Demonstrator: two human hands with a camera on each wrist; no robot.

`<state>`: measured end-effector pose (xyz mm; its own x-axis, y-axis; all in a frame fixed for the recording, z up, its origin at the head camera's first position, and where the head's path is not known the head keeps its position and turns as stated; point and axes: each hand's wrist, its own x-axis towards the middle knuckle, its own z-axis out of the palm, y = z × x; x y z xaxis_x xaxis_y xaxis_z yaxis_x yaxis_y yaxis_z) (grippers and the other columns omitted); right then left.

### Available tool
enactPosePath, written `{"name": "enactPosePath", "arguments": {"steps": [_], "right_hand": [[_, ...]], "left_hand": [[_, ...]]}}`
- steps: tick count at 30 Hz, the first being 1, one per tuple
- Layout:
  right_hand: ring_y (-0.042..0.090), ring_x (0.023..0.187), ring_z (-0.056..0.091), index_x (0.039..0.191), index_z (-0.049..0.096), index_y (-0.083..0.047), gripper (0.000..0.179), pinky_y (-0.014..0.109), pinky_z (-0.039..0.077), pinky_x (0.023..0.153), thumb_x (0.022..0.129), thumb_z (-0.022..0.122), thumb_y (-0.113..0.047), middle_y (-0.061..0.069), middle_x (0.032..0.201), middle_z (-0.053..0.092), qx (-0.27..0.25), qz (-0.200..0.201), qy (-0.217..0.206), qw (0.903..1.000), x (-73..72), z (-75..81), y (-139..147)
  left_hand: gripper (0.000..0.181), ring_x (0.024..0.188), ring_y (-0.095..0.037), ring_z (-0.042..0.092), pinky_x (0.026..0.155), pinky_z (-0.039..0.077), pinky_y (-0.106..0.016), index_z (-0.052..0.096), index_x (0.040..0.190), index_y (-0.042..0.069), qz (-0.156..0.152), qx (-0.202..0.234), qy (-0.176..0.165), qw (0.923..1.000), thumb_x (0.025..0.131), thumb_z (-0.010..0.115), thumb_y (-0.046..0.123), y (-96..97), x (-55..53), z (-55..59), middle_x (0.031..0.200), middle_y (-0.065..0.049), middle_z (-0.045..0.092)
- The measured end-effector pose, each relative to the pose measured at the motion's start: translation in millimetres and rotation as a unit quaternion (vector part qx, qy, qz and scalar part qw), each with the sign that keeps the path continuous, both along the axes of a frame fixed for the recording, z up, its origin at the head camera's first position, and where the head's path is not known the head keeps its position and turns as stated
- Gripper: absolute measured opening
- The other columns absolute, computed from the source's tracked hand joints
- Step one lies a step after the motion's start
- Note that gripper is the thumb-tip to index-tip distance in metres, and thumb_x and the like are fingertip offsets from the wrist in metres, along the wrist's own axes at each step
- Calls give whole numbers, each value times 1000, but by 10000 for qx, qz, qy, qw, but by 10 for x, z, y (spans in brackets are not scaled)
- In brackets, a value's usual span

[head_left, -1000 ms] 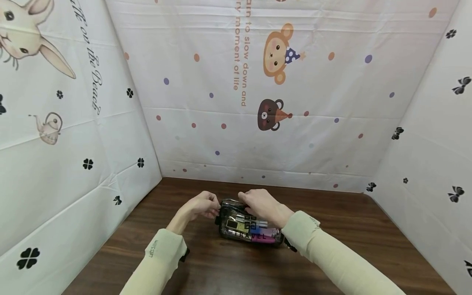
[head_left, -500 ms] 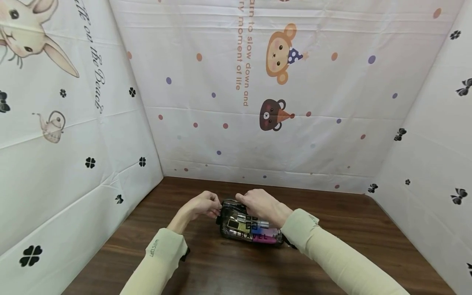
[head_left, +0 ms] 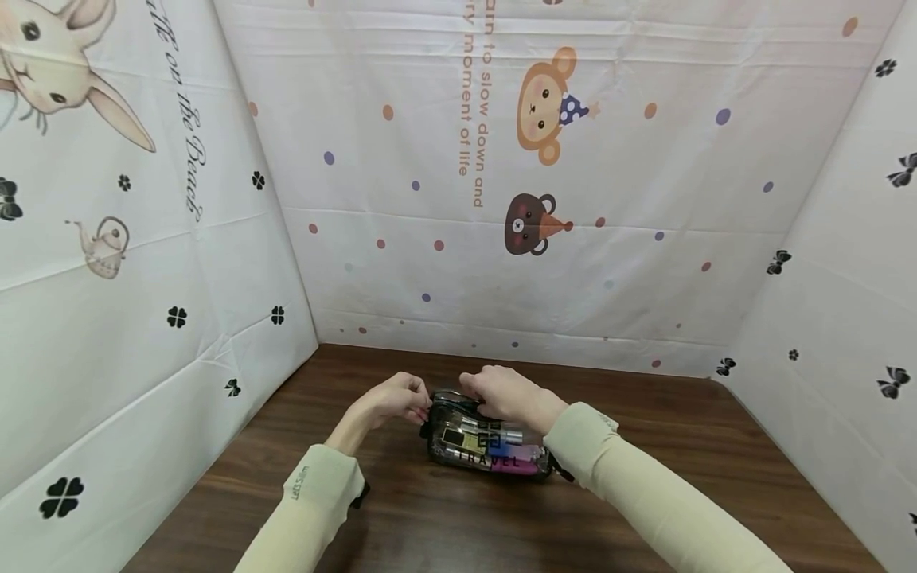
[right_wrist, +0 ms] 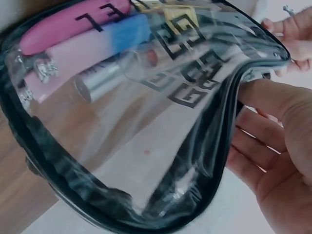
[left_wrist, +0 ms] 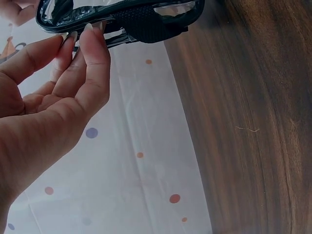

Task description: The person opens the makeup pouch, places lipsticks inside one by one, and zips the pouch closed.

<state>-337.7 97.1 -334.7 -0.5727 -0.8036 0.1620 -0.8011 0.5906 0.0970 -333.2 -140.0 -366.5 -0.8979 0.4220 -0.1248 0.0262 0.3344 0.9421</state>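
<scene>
A clear travel pouch [head_left: 476,454] with black trim and a black printed logo stands on the table between my hands. Through its front show a pink tube [right_wrist: 73,24], a pink-and-blue tube [right_wrist: 100,44] and a silver-capped tube [right_wrist: 92,85]. My left hand [head_left: 397,398] is at the pouch's upper left corner. In the left wrist view its thumb and fingertips pinch the zipped edge beside a black side tab [left_wrist: 144,24]; whether they hold the zip pull is hidden. My right hand [head_left: 505,395] grips the top edge, thumb on the near side, fingers behind it.
The pouch stands on a dark brown wooden table [head_left: 401,517]. White printed cloth walls [head_left: 401,278] rise behind it and on both sides. Black straps show at the sleeve cuffs.
The head view has shifted slightly. Both hands keep their hold on the pouch, which stays almost in the same spot.
</scene>
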Motion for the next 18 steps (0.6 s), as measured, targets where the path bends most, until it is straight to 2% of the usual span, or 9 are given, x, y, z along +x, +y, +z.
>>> {"name": "enactPosePath", "arguments": {"steps": [5,10,13,18], "right_hand": [[10,54,46,93,49,-14,30,25,38,52,78,73,-2,-5,63,50,1,162,248,9996,8,-45,-18],[11,53,45,102,47,-15,38,26,39,52,77,73,-2,-4,61,50,203,98,632,9977,52,-46,-32],[10,52,45,107,48,-15,41,24,40,52,77,75,-5,-4,62,52,393,63,719,9966,69,-47,-43],[9,52,44,106,49,-15,39,24,40,51,77,73,-4,-4,61,51,424,110,826,9956,71,-46,-46]], "left_hand": [[22,76,-19,62,71,55,-30,50,73,4,-53,85,5,10000,94,48,0,0,0,-8,94,-11,60],[23,75,-19,62,71,56,-31,50,71,3,31,79,16,10000,93,49,-1,9,5,-8,93,-11,61],[20,72,-17,63,70,57,-32,53,71,1,183,-74,40,9998,90,51,-2,27,18,-2,87,-11,63],[13,61,-13,61,64,57,-30,63,76,-6,582,-417,63,9974,86,54,-4,79,39,20,73,-10,64]]}}
